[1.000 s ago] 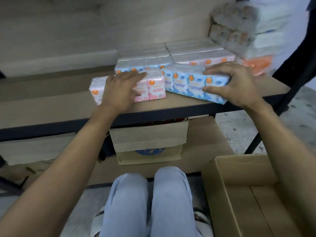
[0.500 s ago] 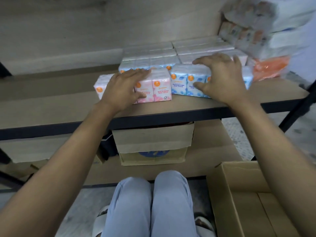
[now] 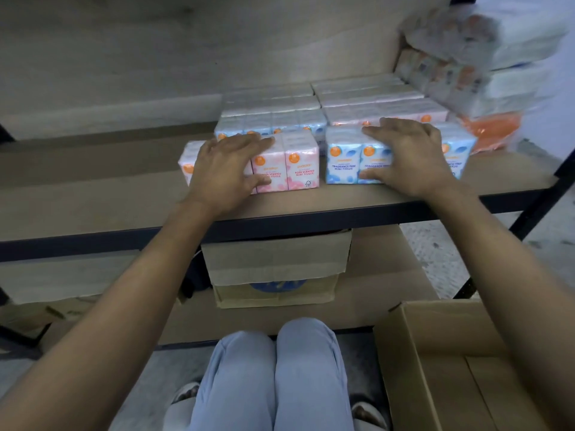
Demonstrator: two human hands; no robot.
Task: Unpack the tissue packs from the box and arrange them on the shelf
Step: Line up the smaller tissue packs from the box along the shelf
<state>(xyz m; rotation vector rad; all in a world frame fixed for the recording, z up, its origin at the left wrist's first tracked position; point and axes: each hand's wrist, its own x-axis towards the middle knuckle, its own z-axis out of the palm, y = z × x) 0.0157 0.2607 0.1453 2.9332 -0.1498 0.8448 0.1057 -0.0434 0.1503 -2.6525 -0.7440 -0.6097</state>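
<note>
A pink rose-scented tissue pack (image 3: 295, 169) stands at the front of the wooden shelf (image 3: 93, 194), and my left hand (image 3: 227, 169) grips it from the front and top. To its right stands a blue fragrance-free tissue pack (image 3: 343, 160), held by my right hand (image 3: 413, 160) with fingers on top and thumb on the front face. A small gap separates the two packs. More rows of tissue packs (image 3: 311, 107) lie behind them. The open cardboard box (image 3: 435, 377) sits at the lower right and looks empty.
Blurred stacked tissue bundles (image 3: 466, 57) and an orange pack (image 3: 491, 132) stand at the shelf's right end. A cardboard carton (image 3: 273, 265) sits on the lower shelf. The dark frame post (image 3: 535, 206) rises at right. My knees (image 3: 280, 368) are below.
My right hand has set the blue pack square to the shelf front, beside the pink pack. The left hand stays on the pink pack. The view shifted slightly.
</note>
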